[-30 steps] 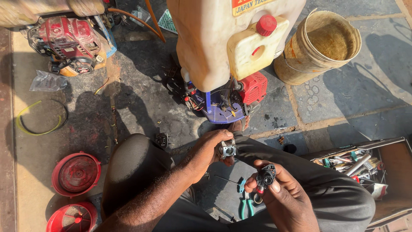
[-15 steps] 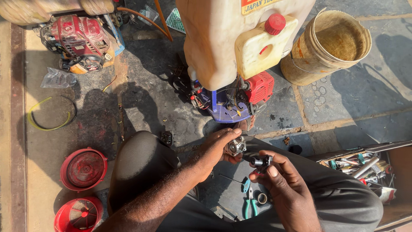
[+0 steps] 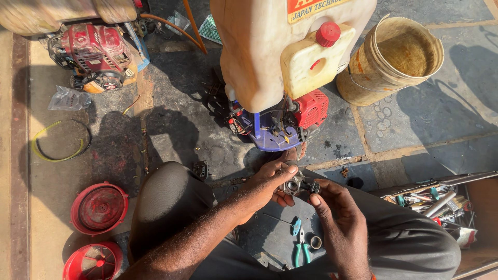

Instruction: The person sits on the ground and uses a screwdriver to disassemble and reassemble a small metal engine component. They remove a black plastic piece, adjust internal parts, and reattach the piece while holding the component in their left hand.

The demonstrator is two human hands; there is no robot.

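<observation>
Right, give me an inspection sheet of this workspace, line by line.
Surface: stained stone paving, oily and dusty.
Job's things: small metal engine part held between both hands above the lap.
Clutter: pliers, two red round covers, tool tray, clear bag.
Grippers: left hand and right hand both grip the part.
Cables: yellow-black loop, orange hose.
Surroundings: cream sprayer tank, red engine, bucket.

Sunlit grey stone-slab floor [image 3: 415,129], hard shadows, oily stains.
</observation>
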